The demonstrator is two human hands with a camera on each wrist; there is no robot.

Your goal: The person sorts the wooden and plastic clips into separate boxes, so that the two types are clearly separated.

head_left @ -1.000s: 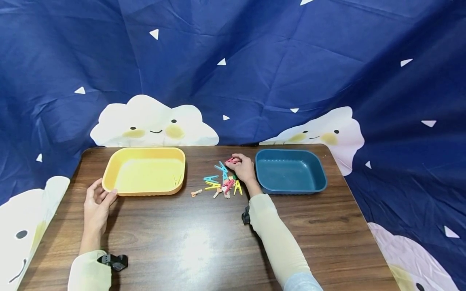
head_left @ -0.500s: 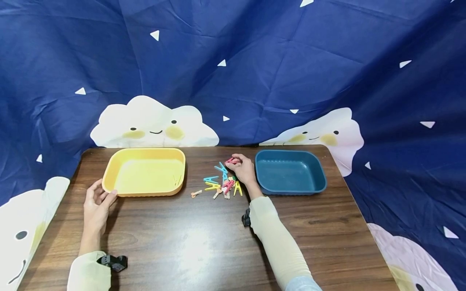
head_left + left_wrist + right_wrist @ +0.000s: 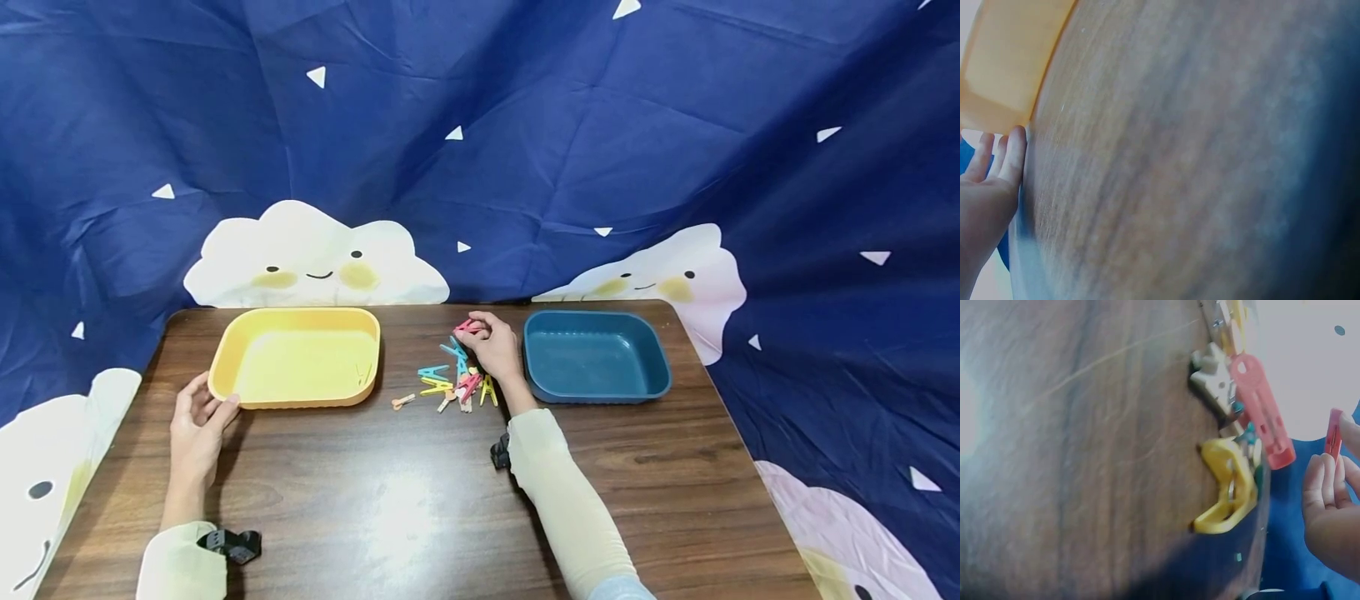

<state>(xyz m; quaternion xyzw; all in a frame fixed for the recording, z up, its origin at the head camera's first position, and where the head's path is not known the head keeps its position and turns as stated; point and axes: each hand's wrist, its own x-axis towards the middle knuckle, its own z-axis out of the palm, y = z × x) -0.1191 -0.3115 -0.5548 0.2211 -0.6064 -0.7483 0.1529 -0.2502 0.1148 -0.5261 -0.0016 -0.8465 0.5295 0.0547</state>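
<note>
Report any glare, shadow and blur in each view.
Head view: white glare hides the grain near the middle of the table; left wrist view: the table is blurred, darkening toward the right edge; right wrist view: the grain is soft, bright glare sits at the left edge, and a shadow lies below the yellow clothespin.

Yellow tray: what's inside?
One yellow clothespin lies inside the yellow tray, near its right corner on the person's side. Nothing else shows in there. The tray's near wall hides its own inner face and perhaps some floor at its foot.
</note>
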